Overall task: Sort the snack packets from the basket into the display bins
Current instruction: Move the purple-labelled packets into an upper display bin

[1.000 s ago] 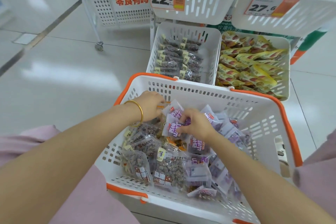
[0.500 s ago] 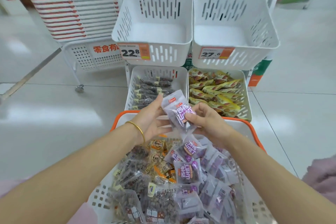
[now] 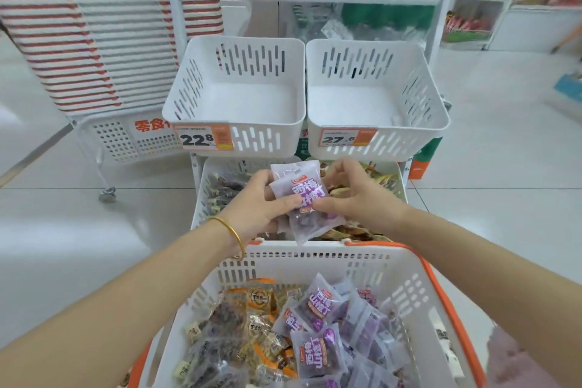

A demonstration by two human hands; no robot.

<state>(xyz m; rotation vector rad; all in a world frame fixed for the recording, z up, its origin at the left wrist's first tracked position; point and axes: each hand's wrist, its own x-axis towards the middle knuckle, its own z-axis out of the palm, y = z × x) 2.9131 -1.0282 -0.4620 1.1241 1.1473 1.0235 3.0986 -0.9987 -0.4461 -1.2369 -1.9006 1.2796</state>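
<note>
purple snack packets [image 3: 304, 198] | crinkly translucent film | pinched: left hand [image 3: 256, 205], right hand [image 3: 348, 195]

Both arms extended forward. I see left hand [image 3: 256, 203] and right hand [image 3: 354, 195] meeting, thumbs and curled fingers pinching one packet stack [image 3: 307, 194].

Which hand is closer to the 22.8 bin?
Left. The left hand is just below the 22.8 bin; the right hand is farther right, below the 27.6 bin.

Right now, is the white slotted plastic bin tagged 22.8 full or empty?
Empty: the white slotted plastic bin shows only its bare floor.
</note>
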